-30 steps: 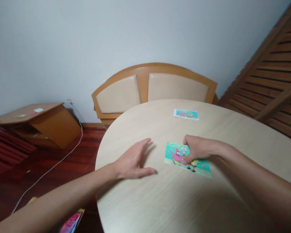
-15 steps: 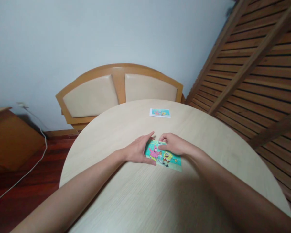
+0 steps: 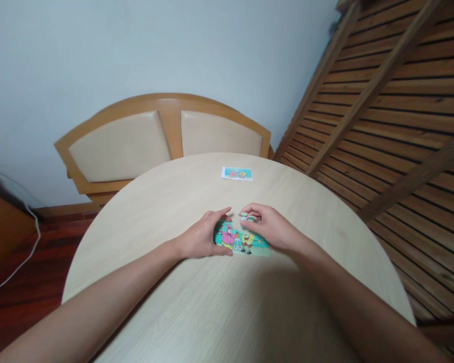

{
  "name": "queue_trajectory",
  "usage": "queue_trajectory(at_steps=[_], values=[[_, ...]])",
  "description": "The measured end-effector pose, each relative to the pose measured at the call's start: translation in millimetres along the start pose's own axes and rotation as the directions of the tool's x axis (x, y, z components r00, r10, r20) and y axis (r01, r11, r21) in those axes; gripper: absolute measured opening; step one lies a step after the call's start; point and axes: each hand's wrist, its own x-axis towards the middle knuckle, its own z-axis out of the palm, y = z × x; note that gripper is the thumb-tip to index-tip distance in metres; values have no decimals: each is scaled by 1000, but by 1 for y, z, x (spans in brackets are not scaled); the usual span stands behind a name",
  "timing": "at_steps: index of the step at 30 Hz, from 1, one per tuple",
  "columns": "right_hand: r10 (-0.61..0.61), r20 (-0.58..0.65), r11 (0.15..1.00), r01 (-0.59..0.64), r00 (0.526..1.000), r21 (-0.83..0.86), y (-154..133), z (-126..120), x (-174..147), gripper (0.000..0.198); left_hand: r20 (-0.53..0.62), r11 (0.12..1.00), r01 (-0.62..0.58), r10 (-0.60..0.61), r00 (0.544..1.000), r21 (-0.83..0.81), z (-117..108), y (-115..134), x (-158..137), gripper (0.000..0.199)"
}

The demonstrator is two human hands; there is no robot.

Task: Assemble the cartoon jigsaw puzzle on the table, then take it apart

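Note:
A jigsaw puzzle with a pink starfish and a yellow sponge cartoon figure lies flat on the pale round table. My left hand is around its left end, thumb and fingers spread apart at the near and far edges. Over the puzzle's far right edge, my right hand pinches a small puzzle piece, raised a little above the picture. Bare tabletop shows at the far edge by those fingertips. The right fingers partly hide the puzzle's upper right.
Farther back on the table lies a printed picture card with the same cartoon scene. A wooden bench with padded back stands behind the table. A slatted wooden panel rises at the right; a white cable runs along the left.
My right hand has lifted from the puzzle's far edge with a small puzzle piece between its fingers. My left hand keeps its place around the left end. The view has shifted right.

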Motion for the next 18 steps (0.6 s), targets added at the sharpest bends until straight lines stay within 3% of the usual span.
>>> queue_trajectory(at_steps=[8, 16, 18], values=[[-16, -47, 965, 3, 999, -260, 25, -27, -2, 29, 0, 987, 35, -35, 999, -155, 1, 3, -2, 85], [-32, 32, 841, 44, 999, -539, 22, -34, -7, 33, 4, 980, 62, -63, 998, -191, -1, 7, -1, 53], [-14, 79, 828, 56, 997, -558, 24, -36, -10, 49, -7, 980, 49, -51, 999, -193, 0, 7, -1, 52]])
